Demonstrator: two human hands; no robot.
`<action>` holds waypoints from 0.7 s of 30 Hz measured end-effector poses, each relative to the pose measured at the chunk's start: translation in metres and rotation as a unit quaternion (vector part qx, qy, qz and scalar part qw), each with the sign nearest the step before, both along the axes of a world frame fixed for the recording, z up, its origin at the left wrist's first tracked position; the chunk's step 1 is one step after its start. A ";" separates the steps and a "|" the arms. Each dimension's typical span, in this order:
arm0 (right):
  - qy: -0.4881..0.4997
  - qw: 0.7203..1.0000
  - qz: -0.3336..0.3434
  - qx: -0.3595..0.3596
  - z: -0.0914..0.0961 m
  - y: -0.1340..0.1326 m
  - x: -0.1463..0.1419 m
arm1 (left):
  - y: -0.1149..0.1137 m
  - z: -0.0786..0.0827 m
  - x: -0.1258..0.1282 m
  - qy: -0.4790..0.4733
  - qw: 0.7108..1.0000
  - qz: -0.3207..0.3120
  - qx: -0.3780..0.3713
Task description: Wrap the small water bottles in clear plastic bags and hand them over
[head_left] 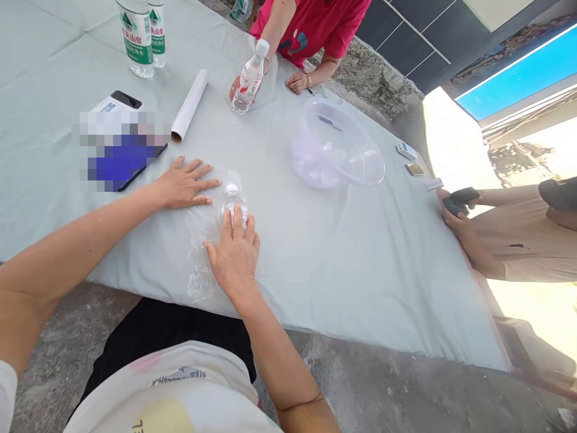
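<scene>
The left hand (184, 185) lies flat, fingers spread, by clear plastic film (201, 264); the right hand (237, 255), open, rests its fingers on a white-capped water bottle (233, 198).

My left hand (183, 187) lay palm down, fingers (207, 184) splayed; my right hand (237, 257) angled forward, thumb (211, 254) out, palm probably down.

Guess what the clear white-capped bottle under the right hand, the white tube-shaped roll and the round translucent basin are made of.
Clear bottle: probably smooth plastic, see-through and shiny.
White roll: likely smooth plastic film, slightly glossy, perhaps on a cardboard core, as its end shows a brown ring.
Translucent basin: probably glossy plastic; highlights show on it and the pale tablecloth shows through.
</scene>
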State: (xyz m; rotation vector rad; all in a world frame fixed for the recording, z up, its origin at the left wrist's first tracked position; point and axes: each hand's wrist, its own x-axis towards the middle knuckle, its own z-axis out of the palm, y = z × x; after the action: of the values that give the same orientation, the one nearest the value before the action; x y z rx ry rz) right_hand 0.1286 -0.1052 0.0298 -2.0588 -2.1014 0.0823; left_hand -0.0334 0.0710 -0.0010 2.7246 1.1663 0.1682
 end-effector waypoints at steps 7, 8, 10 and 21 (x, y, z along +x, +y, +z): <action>0.015 0.998 0.069 0.006 0.008 -0.018 -0.017 | -0.023 0.025 -0.014 -0.095 0.988 0.106 0.050; 0.022 0.996 0.091 0.009 0.012 -0.022 -0.020 | -0.031 0.031 -0.014 -0.132 0.983 0.121 0.047; 0.060 0.985 0.161 0.002 0.022 -0.031 -0.027 | -0.050 0.044 -0.015 -0.211 0.965 0.155 0.029; 0.475 0.855 0.203 0.049 0.037 0.030 0.009 | -0.201 0.027 0.008 -0.303 0.893 0.330 0.040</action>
State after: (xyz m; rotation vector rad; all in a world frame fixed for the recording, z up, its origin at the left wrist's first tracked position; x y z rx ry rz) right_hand 0.1380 -0.0753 0.0665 -1.0703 -1.7376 0.8402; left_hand -0.0252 -0.1297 0.0260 1.9453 1.7987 1.0734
